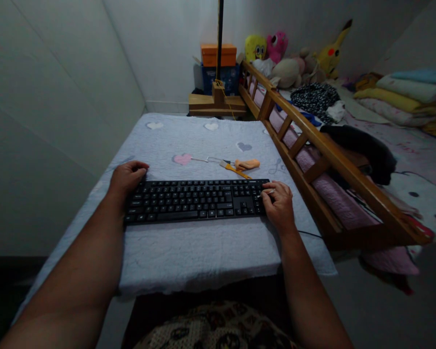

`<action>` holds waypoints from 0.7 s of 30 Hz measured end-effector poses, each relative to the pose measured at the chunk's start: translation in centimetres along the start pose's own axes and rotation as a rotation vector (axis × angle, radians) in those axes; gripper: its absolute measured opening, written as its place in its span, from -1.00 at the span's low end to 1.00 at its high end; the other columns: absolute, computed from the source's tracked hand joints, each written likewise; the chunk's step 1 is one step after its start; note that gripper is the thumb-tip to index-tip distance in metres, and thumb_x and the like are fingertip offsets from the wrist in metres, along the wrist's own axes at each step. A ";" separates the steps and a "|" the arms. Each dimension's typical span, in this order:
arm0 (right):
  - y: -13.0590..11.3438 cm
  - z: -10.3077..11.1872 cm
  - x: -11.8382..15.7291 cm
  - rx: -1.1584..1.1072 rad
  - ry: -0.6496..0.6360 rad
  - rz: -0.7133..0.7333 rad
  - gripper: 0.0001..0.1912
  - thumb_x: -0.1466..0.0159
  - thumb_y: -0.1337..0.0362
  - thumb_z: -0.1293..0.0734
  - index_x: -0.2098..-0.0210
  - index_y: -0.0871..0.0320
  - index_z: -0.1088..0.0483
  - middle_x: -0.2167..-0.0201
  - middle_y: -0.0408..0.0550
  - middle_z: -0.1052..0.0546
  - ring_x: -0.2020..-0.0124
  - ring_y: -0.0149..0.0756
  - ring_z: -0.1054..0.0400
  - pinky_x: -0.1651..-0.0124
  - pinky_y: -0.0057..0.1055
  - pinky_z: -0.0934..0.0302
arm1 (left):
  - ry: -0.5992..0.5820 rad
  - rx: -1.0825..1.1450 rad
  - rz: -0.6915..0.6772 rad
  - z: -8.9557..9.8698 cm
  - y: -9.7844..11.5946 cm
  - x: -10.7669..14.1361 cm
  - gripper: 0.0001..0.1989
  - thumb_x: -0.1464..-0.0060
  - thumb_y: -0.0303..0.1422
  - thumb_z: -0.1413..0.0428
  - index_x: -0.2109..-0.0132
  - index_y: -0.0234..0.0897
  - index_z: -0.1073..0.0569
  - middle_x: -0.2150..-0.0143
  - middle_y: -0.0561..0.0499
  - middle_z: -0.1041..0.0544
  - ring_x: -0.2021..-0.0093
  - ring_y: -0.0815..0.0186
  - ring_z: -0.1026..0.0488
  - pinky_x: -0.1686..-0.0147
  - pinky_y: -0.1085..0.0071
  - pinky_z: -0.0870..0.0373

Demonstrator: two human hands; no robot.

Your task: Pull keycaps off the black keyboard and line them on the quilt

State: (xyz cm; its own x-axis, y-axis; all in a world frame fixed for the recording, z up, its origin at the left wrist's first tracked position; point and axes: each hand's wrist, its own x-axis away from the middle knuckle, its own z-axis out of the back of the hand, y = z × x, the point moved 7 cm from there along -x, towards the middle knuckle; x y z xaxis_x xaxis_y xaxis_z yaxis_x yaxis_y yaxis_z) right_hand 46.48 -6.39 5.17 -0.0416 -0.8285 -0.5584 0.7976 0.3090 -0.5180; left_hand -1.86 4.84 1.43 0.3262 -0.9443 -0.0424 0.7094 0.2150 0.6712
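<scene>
A black full-size keyboard (189, 199) lies flat on the cloth-covered table, directly in front of me. My left hand (128, 177) is closed at its back left corner, fingers bent and thumb near the edge. Over the number pad at the other end is my right hand (279, 201), with a thin white cotton swab (267, 193) pinched between thumb and fingers. The swab's tip points left, close to the keys; whether it touches them I cannot tell. Behind the keyboard lie a yellow-handled brush (234, 169) and a thin metal hook tool with an orange-tan handle (247, 165).
A pale cloth with heart shapes covers the table (196, 252). Along the right runs a wooden bed rail (305, 133), with bedding and plush toys beyond. Boxes (218, 55) and a wooden stand (218, 101) are behind the table. A black cable (310, 234) trails at right.
</scene>
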 end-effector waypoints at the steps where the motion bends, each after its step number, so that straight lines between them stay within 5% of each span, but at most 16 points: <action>1: 0.1 0.0 0.0 0.001 -0.001 -0.001 -0.84 -0.30 0.33 -0.29 0.39 0.06 -0.47 0.15 -0.01 -0.59 -0.11 -0.04 -0.30 -0.26 0.07 -0.07 | 0.003 0.000 -0.005 0.0 0.0 0.0 -0.53 0.16 -0.19 -0.08 0.11 -0.32 -0.59 0.23 -0.03 -0.59 0.26 0.20 -0.42 0.03 0.22 -0.40; 21: 0.3 0.5 0.4 -0.048 -0.011 0.032 -0.85 -0.26 0.34 -0.29 0.43 0.06 -0.44 0.13 0.01 -0.58 -0.16 -0.01 -0.30 -0.27 0.14 -0.12 | 0.003 -0.003 -0.026 -0.2 0.0 0.0 -0.54 0.12 -0.22 -0.07 0.09 -0.34 -0.60 0.20 -0.05 -0.60 0.26 0.19 -0.44 0.04 0.23 -0.40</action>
State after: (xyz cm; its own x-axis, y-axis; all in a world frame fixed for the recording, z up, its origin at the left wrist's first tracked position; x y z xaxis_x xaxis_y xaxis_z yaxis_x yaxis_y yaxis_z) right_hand 47.02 -6.85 5.14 -0.0098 -0.8232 -0.5676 0.7683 0.3571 -0.5312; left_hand -1.80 4.92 1.28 0.3094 -0.9489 -0.0626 0.7194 0.1905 0.6679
